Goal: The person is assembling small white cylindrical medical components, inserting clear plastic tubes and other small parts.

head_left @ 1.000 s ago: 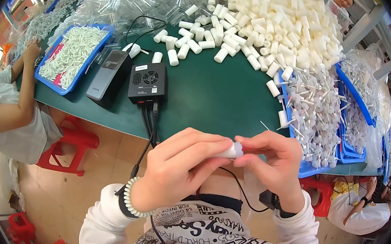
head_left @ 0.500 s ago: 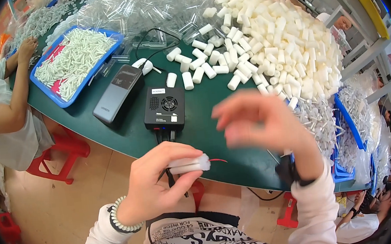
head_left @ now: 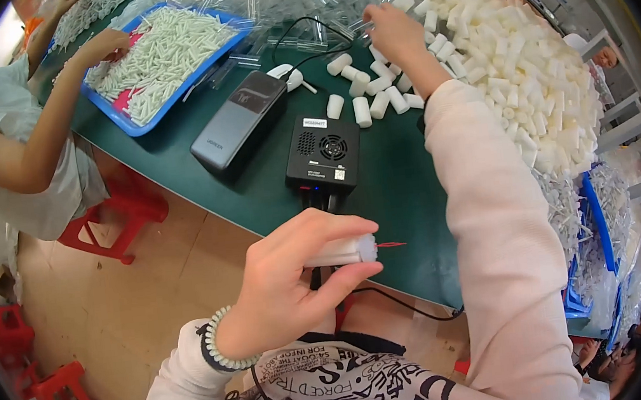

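My left hand (head_left: 286,278) is in front of me, near the table's edge, its thumb and fingers closed around a white cylindrical piece (head_left: 334,252) lying roughly level. A frosted, scalloped cap (head_left: 368,247) pokes out toward the right, with a thin red strand (head_left: 392,244) sticking out beyond it. My palm and fingers cover the other end of the piece, so I cannot tell how long it is or whether it is made of several parts.

My right hand (head_left: 397,36) is stretched far across the green table (head_left: 402,191), fingers bent, where a heap of white cylinders (head_left: 518,70) meets a pile of clear tubes (head_left: 261,3). Its fingertips are small and turned away; I cannot tell whether they grasp anything. My right sleeve (head_left: 494,221) hides part of the heap and the table's right side; only part of the blue bins (head_left: 603,225) shows beyond it.

Near the table's left edge are a grey power bank (head_left: 242,122) and a black box (head_left: 323,153), whose cables run partly behind my left hand. Farther left, a co-worker's hand (head_left: 109,45) is over a blue tray (head_left: 140,131) of small white rods (head_left: 165,56), its fingertips hard to make out. The co-worker's head is mostly cut off by the dark lens rim.
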A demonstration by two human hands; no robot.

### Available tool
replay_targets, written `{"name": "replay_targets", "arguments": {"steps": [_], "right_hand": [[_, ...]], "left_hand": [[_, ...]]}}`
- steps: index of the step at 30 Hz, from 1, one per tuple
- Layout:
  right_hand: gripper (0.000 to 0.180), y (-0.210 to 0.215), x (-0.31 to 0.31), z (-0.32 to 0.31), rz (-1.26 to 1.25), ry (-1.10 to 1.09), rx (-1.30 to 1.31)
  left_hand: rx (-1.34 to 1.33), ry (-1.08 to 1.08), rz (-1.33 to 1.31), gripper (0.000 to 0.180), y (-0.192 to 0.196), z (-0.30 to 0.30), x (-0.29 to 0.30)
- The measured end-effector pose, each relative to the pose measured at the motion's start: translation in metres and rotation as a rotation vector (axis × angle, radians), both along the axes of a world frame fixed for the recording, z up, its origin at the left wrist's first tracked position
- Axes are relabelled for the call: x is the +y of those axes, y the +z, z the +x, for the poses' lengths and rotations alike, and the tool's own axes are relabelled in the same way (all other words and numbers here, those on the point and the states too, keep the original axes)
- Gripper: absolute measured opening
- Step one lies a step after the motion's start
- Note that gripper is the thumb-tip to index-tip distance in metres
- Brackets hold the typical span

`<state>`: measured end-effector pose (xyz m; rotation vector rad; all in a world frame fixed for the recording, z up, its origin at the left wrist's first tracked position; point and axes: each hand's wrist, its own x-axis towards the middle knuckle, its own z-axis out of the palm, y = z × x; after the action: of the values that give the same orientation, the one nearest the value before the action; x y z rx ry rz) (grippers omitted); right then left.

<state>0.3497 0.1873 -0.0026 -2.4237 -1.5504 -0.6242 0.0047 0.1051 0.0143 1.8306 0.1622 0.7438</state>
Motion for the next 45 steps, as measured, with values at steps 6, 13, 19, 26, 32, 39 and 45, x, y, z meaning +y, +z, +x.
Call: {"name": "replay_targets", "arguments": {"steps": [6,13,19,26,32,39,45], "right_hand": [[0.030,0.075,-0.073,-0.044,0.147,0.008,0.259],[0.018,0.099,-0.234,-0.163,0.119,0.252,0.943],[0.017,0.054,-0.291,-0.210,0.277,0.279,1.271],[0.015,0.029,-0.316,-0.216,0.474,0.246,1.292],[0.034,0.029,-0.330,-0.210,0.507,0.254,1.201],[0.021,0.017,-0.357,-0.215,0.672,0.151,1.410],[0.033,-0.010,-0.348,-0.238,0.646,0.263,1.254]], "left_hand": [[-0.073,-0.045,0.039,0.034,0.001,0.003,-0.011],[-0.099,-0.074,0.107,0.032,0.004,0.005,-0.036],[-0.062,-0.169,0.160,0.030,0.002,0.016,-0.065],[0.136,-0.175,0.053,0.024,0.006,0.011,-0.087],[0.116,-0.182,0.223,0.026,0.006,0.017,-0.096],[0.199,-0.329,-0.546,0.023,0.004,0.023,-0.099],[0.055,-0.376,-1.149,0.024,-0.005,0.032,-0.091]]}}
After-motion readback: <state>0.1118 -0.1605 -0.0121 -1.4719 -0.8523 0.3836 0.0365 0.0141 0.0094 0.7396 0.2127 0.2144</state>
